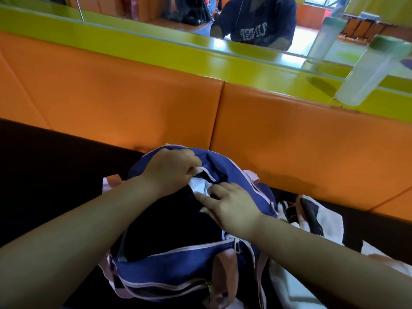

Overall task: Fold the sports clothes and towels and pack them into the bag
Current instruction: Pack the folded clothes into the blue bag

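one person's two hands work at one blue bag (178, 266) with pink trim, which sits open on a dark surface in front of an orange padded wall (111, 97). the left hand (171, 170), fingers curled, pinches the pale zip edge at the far rim of the bag's opening. inside the bag lies one dark garment (169, 219), with one piece of white cloth (199, 186) tucked at its far end, just beside those pinching fingers. the right hand (231, 207) lies flat on the garment, fingers straight and spread, fingertips touching the white cloth. one white towel (330, 219) with black and orange patches lies just right of the bag. one green-capped bottle (370, 72) stands on the yellow ledge (156, 47), doubled in the mirror (156, 12), where a dark top (256, 18) carries white lettering, reversed and not readable.
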